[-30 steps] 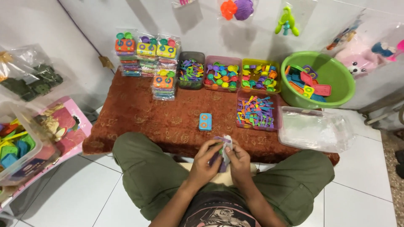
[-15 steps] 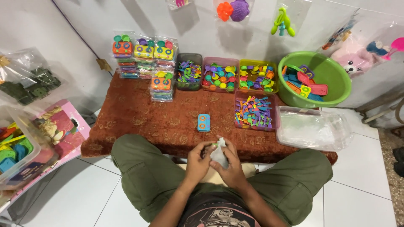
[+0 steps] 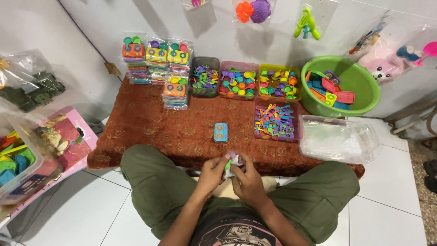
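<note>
Hands, left hand (image 3: 213,171) and right hand (image 3: 243,176), pinch a half-filled small clear toy bag (image 3: 232,163); finished packs (image 3: 157,57) stacked, blue toy stove (image 3: 221,132) waits unpacked.

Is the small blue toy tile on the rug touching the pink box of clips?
Apart. The head view shows bare red rug between the blue tile and the pink box.

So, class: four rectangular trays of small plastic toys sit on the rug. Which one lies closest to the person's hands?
The pink tray of mixed clips, alone in the nearer row beside the clear bag pile. The dark tray, second pink tray and yellow-green tray line the wall.
</note>
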